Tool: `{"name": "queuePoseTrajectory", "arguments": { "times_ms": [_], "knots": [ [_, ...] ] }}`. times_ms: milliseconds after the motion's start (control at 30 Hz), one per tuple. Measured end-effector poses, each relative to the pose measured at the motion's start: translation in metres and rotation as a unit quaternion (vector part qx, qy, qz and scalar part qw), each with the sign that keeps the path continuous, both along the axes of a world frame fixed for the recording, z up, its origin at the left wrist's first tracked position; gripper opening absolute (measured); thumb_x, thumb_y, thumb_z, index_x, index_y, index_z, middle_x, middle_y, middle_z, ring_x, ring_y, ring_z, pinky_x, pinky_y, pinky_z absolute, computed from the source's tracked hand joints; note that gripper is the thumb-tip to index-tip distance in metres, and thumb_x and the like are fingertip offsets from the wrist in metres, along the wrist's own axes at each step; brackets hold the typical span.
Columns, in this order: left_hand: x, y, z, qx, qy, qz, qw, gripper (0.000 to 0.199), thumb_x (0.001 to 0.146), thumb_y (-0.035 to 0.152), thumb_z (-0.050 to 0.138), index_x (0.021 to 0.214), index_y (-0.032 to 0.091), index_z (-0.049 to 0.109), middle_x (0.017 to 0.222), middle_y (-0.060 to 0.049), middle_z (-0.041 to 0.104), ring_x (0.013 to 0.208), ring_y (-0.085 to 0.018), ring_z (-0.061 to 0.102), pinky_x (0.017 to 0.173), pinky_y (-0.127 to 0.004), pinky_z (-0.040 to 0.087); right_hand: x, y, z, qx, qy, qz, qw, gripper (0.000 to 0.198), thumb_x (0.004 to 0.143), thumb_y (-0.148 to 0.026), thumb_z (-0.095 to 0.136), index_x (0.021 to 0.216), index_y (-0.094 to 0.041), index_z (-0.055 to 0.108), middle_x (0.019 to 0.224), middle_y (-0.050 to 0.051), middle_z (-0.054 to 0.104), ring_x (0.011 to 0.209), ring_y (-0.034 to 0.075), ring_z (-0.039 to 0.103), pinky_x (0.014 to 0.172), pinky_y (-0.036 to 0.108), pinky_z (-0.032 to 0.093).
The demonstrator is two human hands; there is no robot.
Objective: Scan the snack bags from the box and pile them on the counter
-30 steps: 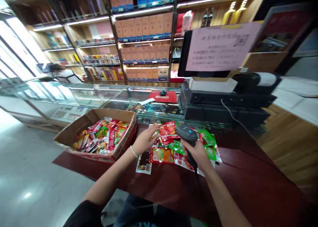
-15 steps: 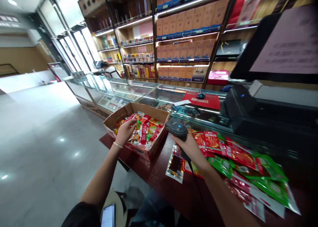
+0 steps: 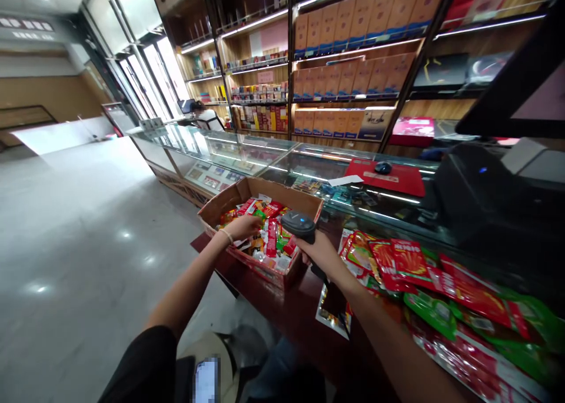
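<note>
In the head view, my right hand [image 3: 321, 255] grips a black barcode scanner [image 3: 298, 224] by its handle, and a small blue light glows on its top. The scanner's head hangs over the right side of an open cardboard box [image 3: 298, 198]. Inside that box lie many snack packets [image 3: 271, 238] in red, green and orange. My left hand [image 3: 242, 227], with a pale bracelet at the wrist, reaches over the box's left half. Its fingers are curled together at the packets; what they pinch, if anything, is too small to make out.
Red and green packets [image 3: 410, 262] lie piled on the counter at right, with a silvery packet [image 3: 333, 312] near the edge. Behind are a glass display case [image 3: 247, 150], a red mat [image 3: 397, 178] with a mouse, and a monitor [image 3: 525, 85]. A phone [image 3: 206, 379] rests low down.
The view has shifted, so the counter items sit further right. My right hand has brought the scanner left over the box, closer to my left hand, whose fingers reach further right among the packets.
</note>
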State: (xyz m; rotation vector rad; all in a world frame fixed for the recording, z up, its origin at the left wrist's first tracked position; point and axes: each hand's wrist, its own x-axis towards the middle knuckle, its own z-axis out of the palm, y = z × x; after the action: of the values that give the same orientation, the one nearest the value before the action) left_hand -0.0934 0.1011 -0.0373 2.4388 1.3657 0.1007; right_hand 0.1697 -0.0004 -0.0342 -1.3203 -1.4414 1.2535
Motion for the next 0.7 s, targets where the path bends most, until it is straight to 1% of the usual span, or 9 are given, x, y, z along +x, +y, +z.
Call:
{"name": "queuePoseTrajectory", "arguments": {
  "times_ms": [100, 167, 233, 300, 367, 433, 500, 600, 700],
  "knots": [
    [0.009, 0.015, -0.013, -0.021, 0.083, -0.071, 0.994, 0.040, 0.070, 0.024, 0.068, 0.109, 0.017, 0.065, 0.103, -0.011, 0.067, 0.091, -0.025, 0.063, 0.078, -0.030, 0.046, -0.003, 0.005, -0.005, -0.018, 0.011, -0.017, 1.000, 0.030, 0.074, -0.043, 0.069, 0.084, -0.021, 0.052, 0.039, -0.006, 0.052, 0.033, 0.014, 0.049, 0.035, 0.023, 0.041],
    [0.012, 0.021, -0.024, -0.014, 0.105, -0.084, 0.991, 0.049, 0.064, 0.027, 0.074, 0.111, 0.018, 0.063, 0.110, -0.013, 0.063, 0.096, -0.027, 0.061, 0.082, -0.031, 0.045, -0.003, 0.006, -0.008, -0.021, 0.024, -0.025, 0.999, 0.030, 0.073, -0.042, 0.071, 0.085, -0.021, 0.052, 0.040, -0.006, 0.052, 0.033, 0.013, 0.049, 0.034, 0.023, 0.041],
    [0.013, 0.025, -0.034, 0.001, 0.107, -0.081, 0.991, 0.057, 0.060, 0.032, 0.078, 0.113, 0.018, 0.062, 0.111, -0.013, 0.060, 0.097, -0.028, 0.059, 0.082, -0.033, 0.045, -0.003, 0.008, -0.010, -0.018, 0.034, -0.025, 0.999, 0.030, 0.073, -0.041, 0.070, 0.084, -0.021, 0.052, 0.041, -0.007, 0.053, 0.033, 0.013, 0.050, 0.033, 0.022, 0.041],
    [0.013, 0.028, -0.040, 0.003, 0.098, -0.083, 0.992, 0.057, 0.058, 0.033, 0.078, 0.110, 0.018, 0.063, 0.106, -0.012, 0.061, 0.093, -0.027, 0.060, 0.079, -0.032, 0.045, -0.003, 0.009, -0.012, -0.011, 0.037, -0.025, 0.999, 0.029, 0.073, -0.041, 0.070, 0.082, -0.021, 0.051, 0.043, -0.006, 0.054, 0.032, 0.013, 0.050, 0.033, 0.022, 0.041],
    [0.011, 0.031, -0.043, -0.009, 0.062, -0.084, 0.995, 0.043, 0.058, 0.029, 0.077, 0.098, 0.018, 0.067, 0.094, -0.008, 0.063, 0.084, -0.023, 0.060, 0.074, -0.028, 0.044, -0.003, 0.010, -0.013, -0.009, 0.036, -0.027, 0.999, 0.029, 0.073, -0.041, 0.071, 0.081, -0.021, 0.051, 0.043, -0.006, 0.055, 0.032, 0.013, 0.051, 0.033, 0.023, 0.042],
    [0.010, 0.032, -0.043, -0.024, 0.007, -0.066, 0.998, 0.022, 0.061, 0.024, 0.072, 0.082, 0.019, 0.068, 0.079, -0.003, 0.064, 0.073, -0.018, 0.058, 0.068, -0.025, 0.043, -0.003, 0.010, -0.013, -0.012, 0.032, -0.028, 0.999, 0.029, 0.072, -0.041, 0.071, 0.079, -0.021, 0.051, 0.042, -0.006, 0.054, 0.032, 0.013, 0.050, 0.033, 0.023, 0.042],
    [0.008, 0.032, -0.039, -0.022, -0.035, -0.037, 0.998, 0.009, 0.069, 0.024, 0.064, 0.076, 0.019, 0.067, 0.071, -0.002, 0.063, 0.067, -0.016, 0.057, 0.065, -0.024, 0.042, -0.004, 0.010, -0.011, -0.015, 0.031, -0.027, 0.999, 0.029, 0.073, -0.040, 0.071, 0.076, -0.021, 0.050, 0.040, -0.006, 0.053, 0.031, 0.013, 0.050, 0.033, 0.023, 0.042],
    [0.006, 0.030, -0.028, 0.048, -0.114, 0.039, 0.992, 0.017, 0.080, 0.029, 0.053, 0.082, 0.019, 0.067, 0.079, -0.004, 0.067, 0.072, -0.017, 0.059, 0.069, -0.025, 0.043, -0.003, 0.007, -0.007, -0.014, 0.035, -0.026, 0.999, 0.029, 0.073, -0.040, 0.071, 0.074, -0.022, 0.049, 0.039, -0.005, 0.053, 0.032, 0.013, 0.050, 0.034, 0.023, 0.042],
    [0.006, 0.028, -0.018, 0.102, -0.230, 0.119, 0.960, 0.020, 0.082, 0.033, 0.052, 0.088, 0.019, 0.065, 0.085, -0.004, 0.068, 0.078, -0.017, 0.061, 0.073, -0.026, 0.044, -0.001, 0.003, -0.002, -0.016, 0.038, -0.023, 0.999, 0.029, 0.073, -0.042, 0.071, 0.074, -0.022, 0.051, 0.037, -0.005, 0.052, 0.032, 0.013, 0.049, 0.035, 0.024, 0.043]
  ]
}}
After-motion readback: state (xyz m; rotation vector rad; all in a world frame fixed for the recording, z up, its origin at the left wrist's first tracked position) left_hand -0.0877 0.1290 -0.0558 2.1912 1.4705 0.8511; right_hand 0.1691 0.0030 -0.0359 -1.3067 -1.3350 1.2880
